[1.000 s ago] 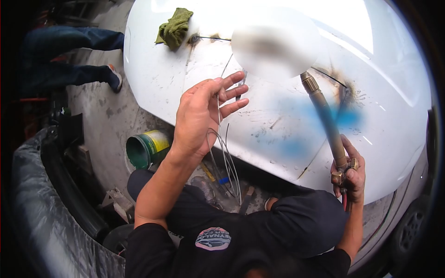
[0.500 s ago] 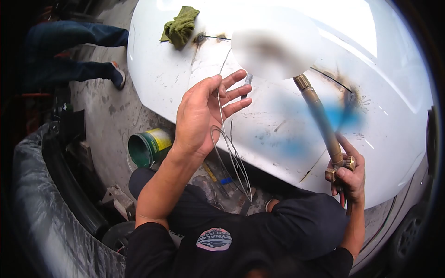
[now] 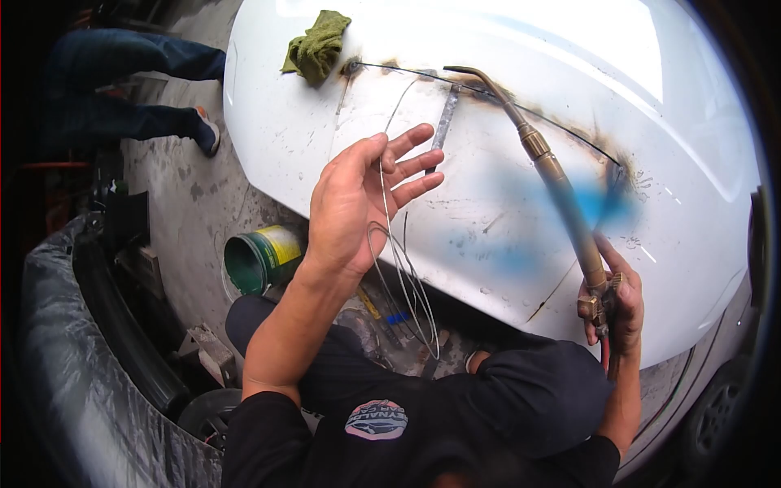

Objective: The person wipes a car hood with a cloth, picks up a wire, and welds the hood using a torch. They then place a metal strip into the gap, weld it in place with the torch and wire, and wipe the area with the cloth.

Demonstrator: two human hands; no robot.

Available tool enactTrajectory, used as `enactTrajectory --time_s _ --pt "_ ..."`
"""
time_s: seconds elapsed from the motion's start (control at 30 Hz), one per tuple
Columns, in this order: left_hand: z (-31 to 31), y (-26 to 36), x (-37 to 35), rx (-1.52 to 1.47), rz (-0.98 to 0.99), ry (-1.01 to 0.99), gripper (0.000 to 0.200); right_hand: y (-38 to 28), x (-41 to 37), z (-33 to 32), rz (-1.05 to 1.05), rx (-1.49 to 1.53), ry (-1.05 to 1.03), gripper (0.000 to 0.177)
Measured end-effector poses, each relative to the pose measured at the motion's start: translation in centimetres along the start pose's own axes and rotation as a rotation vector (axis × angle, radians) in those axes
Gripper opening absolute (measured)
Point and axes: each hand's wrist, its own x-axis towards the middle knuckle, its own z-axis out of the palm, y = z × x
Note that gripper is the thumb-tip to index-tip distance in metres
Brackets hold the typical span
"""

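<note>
A white car panel point(image 3: 504, 163) lies in front of me, with a dark seam point(image 3: 561, 120) and brown scorch marks along it. My left hand point(image 3: 362, 191) pinches a thin wire point(image 3: 387, 191) between thumb and index finger, its other fingers spread. The wire's upper end reaches toward the seam and its coil hangs below the hand. My right hand point(image 3: 614, 305) is wrapped round the valve end of a brass torch point(image 3: 561, 191). The torch's bent tip is over the seam, near a grey metal strip point(image 3: 444, 122). No flame can be made out.
A green cloth point(image 3: 316, 49) lies on the panel's upper left. A green bucket point(image 3: 264, 259) stands on the floor below the panel's left edge. Another person's legs point(image 3: 138, 89) are at the far left. Tools lie between my knees. A plastic-covered part point(image 3: 89, 358) is at lower left.
The bright, blurred patch at the torch's end is gone, so its bent tip and the seam now show. My right hand has turned slightly; my left hand has hardly moved.
</note>
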Motion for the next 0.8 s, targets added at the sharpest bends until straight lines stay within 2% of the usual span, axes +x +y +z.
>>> enactTrajectory --time_s 0.8 --pt "-0.3 -0.15 0.22 -0.012 -0.002 -0.024 0.03 -0.69 0.4 0.92 0.008 -0.188 0.002 0.092"
